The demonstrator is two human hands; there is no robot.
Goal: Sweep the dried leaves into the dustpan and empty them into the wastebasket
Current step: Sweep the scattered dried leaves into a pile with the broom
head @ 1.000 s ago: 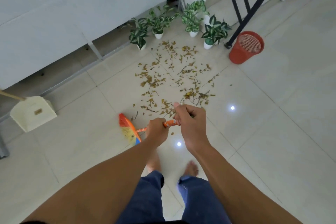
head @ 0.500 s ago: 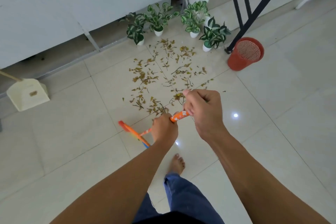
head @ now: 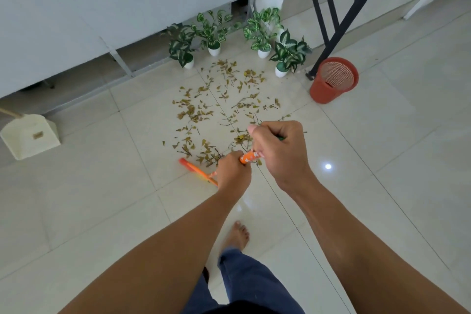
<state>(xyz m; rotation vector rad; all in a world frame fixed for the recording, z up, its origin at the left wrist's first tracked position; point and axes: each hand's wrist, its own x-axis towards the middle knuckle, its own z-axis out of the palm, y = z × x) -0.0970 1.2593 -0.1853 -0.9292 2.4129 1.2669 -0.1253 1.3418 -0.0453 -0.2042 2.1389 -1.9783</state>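
Dried leaves [head: 219, 109] lie scattered over the pale floor tiles in front of me. Both hands grip the orange handle of a broom [head: 248, 157]: my left hand [head: 233, 172] lower down, my right hand [head: 277, 150] higher up. The broom's orange head [head: 195, 169] is edge-on near the floor, just left of my left hand and at the near edge of the leaves. A cream dustpan [head: 30, 136] stands on the floor at the far left. A red mesh wastebasket [head: 332, 80] stands at the right, beyond the leaves.
Several small potted plants [head: 265, 33] in white pots line the far side of the leaves. A black stair railing [head: 339, 15] comes down beside the wastebasket. White cabinets [head: 102, 7] run along the back left. My bare foot [head: 238, 234] is on the tiles below my hands.
I have stepped forward, so leaves, plants and wastebasket sit nearer. The broom head has turned from broadside to edge-on and moved up to the near edge of the leaves.
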